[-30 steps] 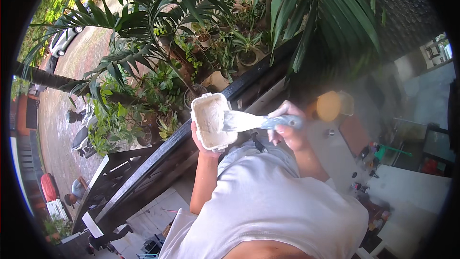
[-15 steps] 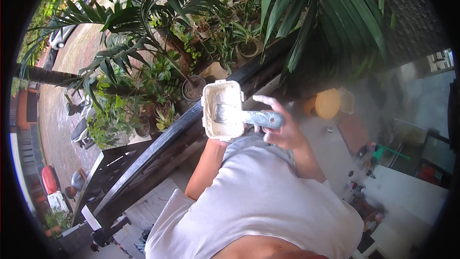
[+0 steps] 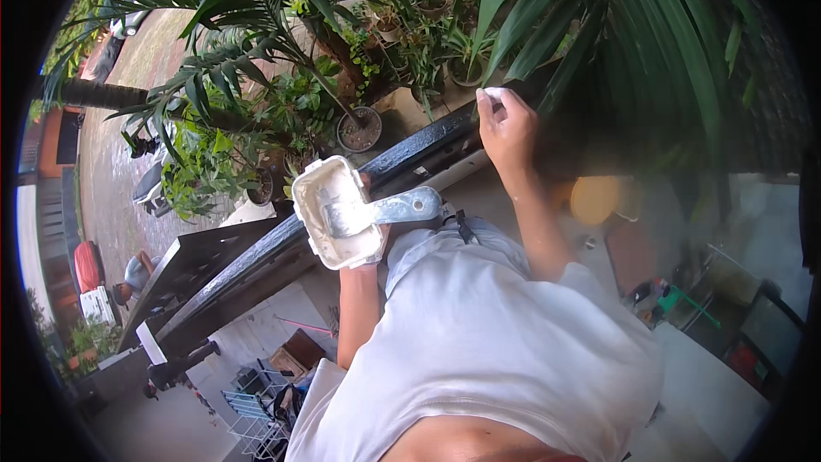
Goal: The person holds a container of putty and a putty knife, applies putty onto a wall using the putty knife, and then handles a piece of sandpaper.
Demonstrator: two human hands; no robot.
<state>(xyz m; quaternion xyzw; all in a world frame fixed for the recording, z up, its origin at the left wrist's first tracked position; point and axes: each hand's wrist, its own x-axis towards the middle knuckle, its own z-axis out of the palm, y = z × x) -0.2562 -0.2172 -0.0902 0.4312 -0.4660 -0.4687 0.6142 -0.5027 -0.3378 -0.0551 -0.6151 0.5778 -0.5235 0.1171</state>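
My left hand (image 3: 359,267), mostly hidden behind the container, holds a small cream plastic tub (image 3: 312,205) smeared inside with white paste. A putty knife (image 3: 402,208) rests in the tub, its blade in the paste and its grey handle sticking out to the right. My right hand (image 3: 509,133) is raised above and right of the tub, away from the knife, fingers curled together with white on the tips; whether anything is between them I cannot make out.
A dark railing (image 3: 410,150) runs diagonally beyond my hands, with potted plants (image 3: 359,128) and palm fronds (image 3: 616,34) past it. A person (image 3: 137,278) is at far left near a red object (image 3: 88,263). A drying rack (image 3: 252,419) stands lower left; a yellow round object (image 3: 594,199) is right.
My right hand has let go of the putty knife and moved up towards the fronds, its fingers drawing together. The tub, with the knife left in it, has shifted left and tilted.
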